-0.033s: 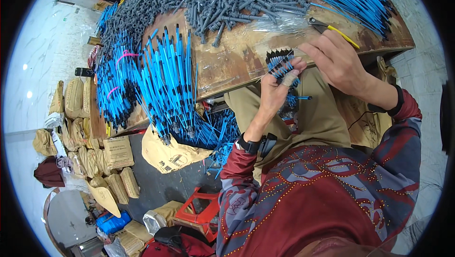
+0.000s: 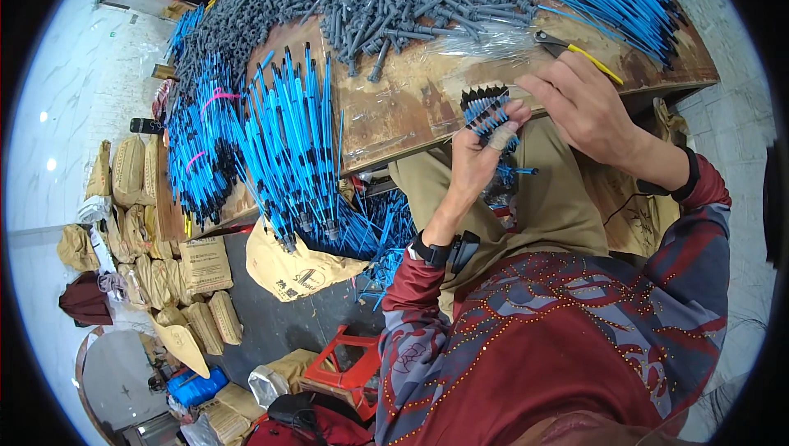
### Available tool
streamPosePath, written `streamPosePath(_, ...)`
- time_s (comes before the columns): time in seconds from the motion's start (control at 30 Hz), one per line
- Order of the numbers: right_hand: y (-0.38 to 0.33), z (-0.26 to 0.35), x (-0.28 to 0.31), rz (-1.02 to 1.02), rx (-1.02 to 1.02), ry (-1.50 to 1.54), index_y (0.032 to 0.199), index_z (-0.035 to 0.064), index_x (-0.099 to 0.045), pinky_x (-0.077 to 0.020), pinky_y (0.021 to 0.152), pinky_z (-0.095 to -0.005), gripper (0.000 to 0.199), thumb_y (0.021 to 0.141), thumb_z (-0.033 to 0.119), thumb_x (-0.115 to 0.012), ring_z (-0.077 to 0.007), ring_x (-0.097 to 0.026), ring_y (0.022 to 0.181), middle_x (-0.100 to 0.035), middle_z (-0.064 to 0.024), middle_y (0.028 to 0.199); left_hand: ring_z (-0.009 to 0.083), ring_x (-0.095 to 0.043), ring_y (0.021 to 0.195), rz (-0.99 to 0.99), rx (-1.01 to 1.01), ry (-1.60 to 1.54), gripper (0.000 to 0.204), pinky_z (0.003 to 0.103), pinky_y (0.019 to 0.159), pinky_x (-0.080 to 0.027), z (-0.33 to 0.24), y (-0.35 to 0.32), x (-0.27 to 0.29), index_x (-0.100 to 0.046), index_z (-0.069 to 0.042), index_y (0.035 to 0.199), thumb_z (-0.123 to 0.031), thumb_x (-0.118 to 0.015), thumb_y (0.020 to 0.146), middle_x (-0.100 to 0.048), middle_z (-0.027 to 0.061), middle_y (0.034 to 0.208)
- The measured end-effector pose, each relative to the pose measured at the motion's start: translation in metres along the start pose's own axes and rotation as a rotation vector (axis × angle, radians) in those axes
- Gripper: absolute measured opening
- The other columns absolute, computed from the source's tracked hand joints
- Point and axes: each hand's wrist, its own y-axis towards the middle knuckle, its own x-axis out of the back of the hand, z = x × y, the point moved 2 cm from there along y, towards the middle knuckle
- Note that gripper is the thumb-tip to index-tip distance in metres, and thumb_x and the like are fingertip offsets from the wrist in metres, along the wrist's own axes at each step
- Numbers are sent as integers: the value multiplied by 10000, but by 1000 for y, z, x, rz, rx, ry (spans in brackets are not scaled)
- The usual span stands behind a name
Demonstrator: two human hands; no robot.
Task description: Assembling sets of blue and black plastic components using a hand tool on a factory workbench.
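My left hand point(image 2: 477, 154) is closed round a bundle of thin blue rods with black tips point(image 2: 486, 101), held over my lap at the table's near edge. A tan wrap covers one of its digits. My right hand point(image 2: 588, 105) is just right of the bundle, its thumb and forefinger pinched together. A thin pale strand seems to run from the bundle to that pinch; it is too fine to make out fully. Beyond my right hand, cutting pliers with yellow handles point(image 2: 606, 69) lie on the wooden table point(image 2: 394, 109).
Grey plastic bolt-like parts point(image 2: 411, 2) are heaped across the table. Blue rods point(image 2: 612, 2) lie at the far right, and more blue bundles point(image 2: 292, 129) stand at the left edge. Clear strips point(image 2: 493, 41) lie near the heap. A red stool point(image 2: 349, 364) and paper sacks point(image 2: 205, 265) are on the floor.
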Motion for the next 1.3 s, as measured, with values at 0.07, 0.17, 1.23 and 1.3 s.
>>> streamPosePath(0.07,1,0,0,7,-11,16,1095,-14,-610,-481,727,-390,416,681,20,-633,-299,-546,830,-566,-110,953,197,-625,1070,14,5,35,279,293,944,-477,0,0,2,-591,61,1200,30,-547,926,-663,131,1120)
streamPosePath(0.17,2,0,-2,-15,39,33,1113,-17,-607,-471,720,-388,440,675,13,-628,-299,-542,832,-560,-107,944,202,-626,1071,54,-55,157,278,294,949,-476,-1,1,3,-590,64,1199,31,-544,927,-660,136,1125)
streamPosePath(1.23,-6,-26,-7,4,-200,418,1003,72,-648,-449,683,-356,220,804,-14,-613,-265,-557,812,-538,-86,876,146,-631,1029,159,146,52,274,268,905,-494,-10,4,5,-605,17,1199,-10,-573,928,-681,99,1096)
streamPosePath(1.3,-7,-22,-7,5,-195,410,1006,67,-646,-451,686,-360,221,803,-14,-611,-267,-558,815,-540,-88,875,142,-631,1025,153,131,77,272,268,903,-495,-8,5,4,-609,15,1195,-9,-578,925,-683,95,1092)
